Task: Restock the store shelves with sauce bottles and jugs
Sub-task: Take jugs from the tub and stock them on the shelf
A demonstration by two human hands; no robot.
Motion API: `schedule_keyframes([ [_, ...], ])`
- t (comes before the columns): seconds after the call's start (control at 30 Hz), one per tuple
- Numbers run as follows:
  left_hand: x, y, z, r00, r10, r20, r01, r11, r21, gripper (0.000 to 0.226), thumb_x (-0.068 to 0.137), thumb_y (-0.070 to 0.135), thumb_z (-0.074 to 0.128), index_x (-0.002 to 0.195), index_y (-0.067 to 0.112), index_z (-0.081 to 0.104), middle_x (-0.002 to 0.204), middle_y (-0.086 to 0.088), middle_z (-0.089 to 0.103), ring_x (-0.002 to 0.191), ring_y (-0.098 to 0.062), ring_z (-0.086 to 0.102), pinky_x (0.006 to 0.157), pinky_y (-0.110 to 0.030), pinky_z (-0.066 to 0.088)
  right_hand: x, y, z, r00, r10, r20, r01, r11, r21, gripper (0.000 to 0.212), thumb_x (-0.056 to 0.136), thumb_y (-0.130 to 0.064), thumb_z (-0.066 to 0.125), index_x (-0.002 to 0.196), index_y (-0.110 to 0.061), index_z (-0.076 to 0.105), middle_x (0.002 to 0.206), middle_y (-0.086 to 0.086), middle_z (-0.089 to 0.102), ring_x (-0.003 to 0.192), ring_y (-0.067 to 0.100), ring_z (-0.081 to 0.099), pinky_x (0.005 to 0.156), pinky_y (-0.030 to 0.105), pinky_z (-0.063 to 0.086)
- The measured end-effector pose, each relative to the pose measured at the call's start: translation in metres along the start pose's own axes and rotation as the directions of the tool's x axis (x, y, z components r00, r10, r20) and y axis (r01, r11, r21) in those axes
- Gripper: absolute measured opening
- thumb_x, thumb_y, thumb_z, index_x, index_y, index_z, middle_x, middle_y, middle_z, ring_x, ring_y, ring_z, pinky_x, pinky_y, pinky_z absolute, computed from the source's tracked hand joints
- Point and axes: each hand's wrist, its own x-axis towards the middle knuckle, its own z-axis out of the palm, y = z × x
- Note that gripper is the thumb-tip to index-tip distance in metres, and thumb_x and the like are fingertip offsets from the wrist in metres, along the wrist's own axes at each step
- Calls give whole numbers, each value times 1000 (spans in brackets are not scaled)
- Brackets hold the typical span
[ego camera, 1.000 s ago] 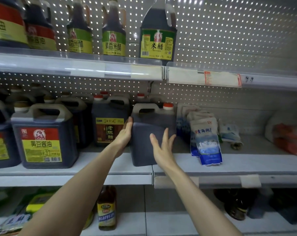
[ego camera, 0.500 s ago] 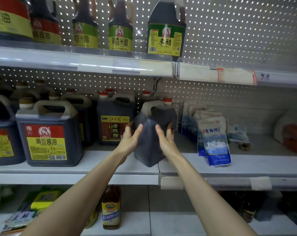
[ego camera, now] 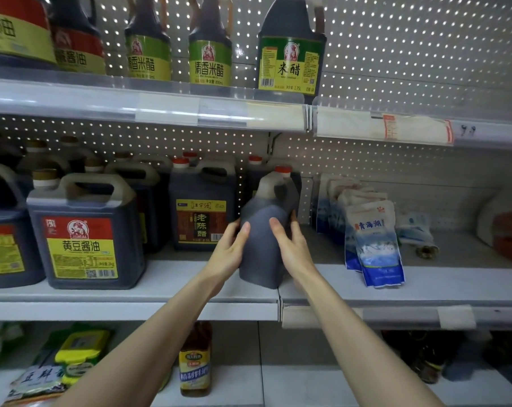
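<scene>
A dark unlabelled sauce jug (ego camera: 260,254) with a red cap stands near the front of the middle shelf (ego camera: 425,286), one corner turned toward me. My left hand (ego camera: 229,251) presses its left face with straight fingers. My right hand (ego camera: 293,251) lies flat against its right face, fingers pointing up. The jug sits between my two palms. To its left stands a labelled dark vinegar jug (ego camera: 201,212), and beyond that a big soy sauce jug (ego camera: 84,239) with a red and yellow label.
Blue-and-white salt bags (ego camera: 375,239) lean right of the jug, with bare shelf beyond them. Green-labelled vinegar bottles (ego camera: 209,51) and a jug (ego camera: 291,51) line the upper shelf. A small yellow-labelled bottle (ego camera: 194,362) and packets (ego camera: 78,356) sit on the bottom shelf.
The jug has been rotated from showing a flat face to showing a corner. Both hands slid closer together on it, and my view has shifted slightly left.
</scene>
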Motion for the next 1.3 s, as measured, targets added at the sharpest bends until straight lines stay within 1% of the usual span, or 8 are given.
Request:
schedule_keyframes([
  [0.13,-15,-1,14,998,37,42,-36,999,-20,47,97,45,43,141,36,32,123,20,47,111,2,48,98,-29,41,3,-1,-17,999,45,16,-45,999,21,87,75,-67,50,145,-18,38,144,5,48,129,26,47,108,48,40],
  [0.33,-21,-2,36,989,77,123,-82,996,33,53,98,38,45,148,26,30,131,18,43,124,0,41,108,-32,39,20,2,-42,995,63,-82,-63,998,-4,40,90,-58,48,103,-23,62,113,6,67,107,22,61,100,47,47],
  [0.47,-13,-6,30,996,72,47,-75,995,62,32,96,41,45,126,30,51,119,7,59,114,-12,56,99,-34,47,12,-5,-35,992,5,-127,-1,1000,31,50,89,-53,56,126,-20,53,123,1,61,115,20,56,103,41,43],
  [0.67,7,-7,9,994,50,-92,-48,999,20,19,99,39,44,100,26,59,98,5,66,100,-13,62,76,-24,47,15,-19,-8,961,-64,-270,53,997,-48,105,68,-50,80,147,-13,22,147,6,37,134,24,38,105,35,36],
  [0.83,28,-4,0,990,35,-133,-34,999,16,13,99,36,45,103,30,55,104,11,63,106,-11,59,91,-31,47,24,-21,-6,934,-49,-354,23,997,-79,88,66,-44,84,134,-10,39,128,6,54,117,24,53,87,29,42],
  [0.97,42,-2,1,991,33,-131,-28,999,42,33,98,38,48,125,20,50,112,2,62,109,-15,58,91,-32,49,35,-16,-22,960,-34,-278,28,999,-24,68,67,-39,84,121,-20,48,117,1,63,109,22,59,94,38,50],
  [1.03,47,-1,3,992,28,-125,-20,998,66,45,97,38,51,136,18,43,118,1,60,104,-11,56,81,-23,48,42,-15,-32,982,-14,-189,21,999,35,63,70,-34,83,122,-22,49,117,0,63,107,20,60,91,35,51],
  [1.3,68,-7,11,984,-12,-178,36,991,132,77,86,45,63,149,24,23,142,-4,48,124,-25,51,96,-32,42,75,-13,-59,998,35,47,-38,997,67,62,80,-24,72,136,-17,47,129,6,61,98,13,61,74,24,47],
])
